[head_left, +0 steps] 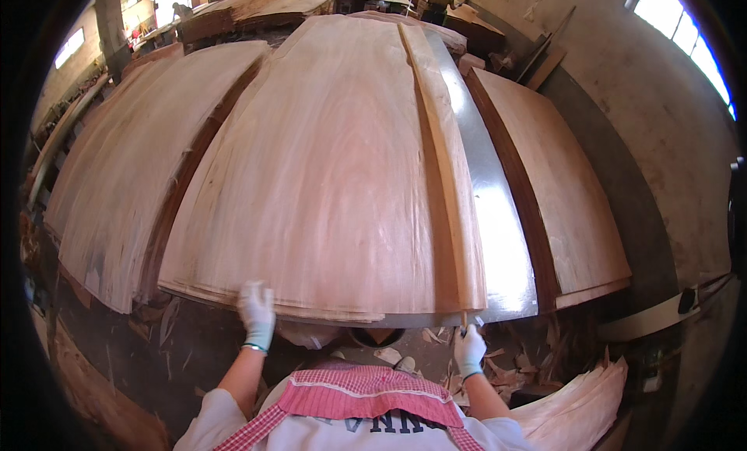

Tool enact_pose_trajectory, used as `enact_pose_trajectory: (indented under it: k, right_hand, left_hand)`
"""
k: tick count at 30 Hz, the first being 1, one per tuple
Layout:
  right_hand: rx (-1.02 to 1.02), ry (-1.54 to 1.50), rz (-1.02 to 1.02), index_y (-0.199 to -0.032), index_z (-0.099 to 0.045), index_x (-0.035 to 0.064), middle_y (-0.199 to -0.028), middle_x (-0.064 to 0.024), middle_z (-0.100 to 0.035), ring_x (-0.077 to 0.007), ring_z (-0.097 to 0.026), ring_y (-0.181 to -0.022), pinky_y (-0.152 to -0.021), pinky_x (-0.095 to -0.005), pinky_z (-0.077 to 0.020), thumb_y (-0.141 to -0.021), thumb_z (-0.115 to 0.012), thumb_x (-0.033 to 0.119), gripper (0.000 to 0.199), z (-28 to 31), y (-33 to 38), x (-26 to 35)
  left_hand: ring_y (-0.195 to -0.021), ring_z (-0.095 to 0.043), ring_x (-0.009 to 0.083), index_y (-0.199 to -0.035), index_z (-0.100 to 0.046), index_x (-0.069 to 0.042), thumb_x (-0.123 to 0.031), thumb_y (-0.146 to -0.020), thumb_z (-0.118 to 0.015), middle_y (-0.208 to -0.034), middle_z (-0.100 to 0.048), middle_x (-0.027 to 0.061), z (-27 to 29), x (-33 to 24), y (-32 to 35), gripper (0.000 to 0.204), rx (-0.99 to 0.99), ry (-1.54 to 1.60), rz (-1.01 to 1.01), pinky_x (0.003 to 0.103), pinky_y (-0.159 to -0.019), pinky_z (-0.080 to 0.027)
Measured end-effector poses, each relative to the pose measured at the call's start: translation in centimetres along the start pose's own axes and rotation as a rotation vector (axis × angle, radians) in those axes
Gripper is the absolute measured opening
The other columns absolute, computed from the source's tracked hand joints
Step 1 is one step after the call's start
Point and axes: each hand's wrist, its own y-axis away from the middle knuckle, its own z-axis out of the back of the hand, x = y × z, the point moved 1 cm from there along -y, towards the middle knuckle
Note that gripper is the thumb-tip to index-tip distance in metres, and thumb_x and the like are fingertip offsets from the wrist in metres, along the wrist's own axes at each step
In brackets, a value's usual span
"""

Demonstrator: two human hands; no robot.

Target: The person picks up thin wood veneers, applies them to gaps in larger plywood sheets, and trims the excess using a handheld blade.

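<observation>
Resting on the near edge of the wide veneer sheet (311, 178) atop the stack, the gloved left hand (257, 312) presses with fingers spread, while the right hand (469, 348) pinches the end of a narrow veneer strip (443, 163) laid along the sheet's right side. Squaring the two seems underway; aligning edges likely comes next, beside the metal table (498, 225).
</observation>
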Motion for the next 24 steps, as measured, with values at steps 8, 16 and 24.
enact_pose_trajectory:
  k: [8, 16, 24]
  right_hand:
    - [-0.062, -0.113, 0.007, -0.080, -0.053, 0.0068, -0.069, -0.0187, -0.060, -0.0399, -0.061, -0.066, -0.058, -0.0486, -0.0462, -0.082, -0.066, 0.024, 0.021, 4.6, 6.8, -9.9]
    - [-0.126, -0.115, 0.034, -0.082, -0.054, 0.0068, -0.070, -0.0194, -0.061, -0.0412, -0.061, -0.068, -0.060, -0.0514, -0.0464, -0.085, -0.064, 0.025, 0.021, 3.3, -4.9, -13.3]
    - [-0.185, 0.152, -0.057, -0.085, -0.055, 0.0083, -0.071, -0.0178, -0.060, -0.0397, -0.061, -0.067, -0.059, -0.0512, -0.0482, -0.083, -0.066, 0.025, 0.020, 6.9, -2.9, -28.0]
  left_hand:
    - [-0.133, -0.035, 0.0347, -0.128, -0.053, -0.012, -0.045, -0.078, -0.067, -0.141, -0.042, 0.0155, -11.2, -11.1, 8.1, 0.062, 0.232, -0.394, -0.467, 0.052, -0.112, -0.023]
    - [-0.137, -0.030, 0.0332, -0.132, -0.050, -0.015, -0.047, -0.078, -0.067, -0.144, -0.039, 0.0135, -12.1, -10.4, 8.1, 0.064, 0.290, -0.461, -0.438, 0.052, -0.114, -0.019]
    - [-0.140, -0.026, 0.0342, -0.137, -0.044, -0.015, -0.047, -0.082, -0.065, -0.150, -0.032, 0.0141, -12.5, -11.3, 8.3, 0.067, 0.365, -0.520, -0.351, 0.050, -0.116, -0.017]
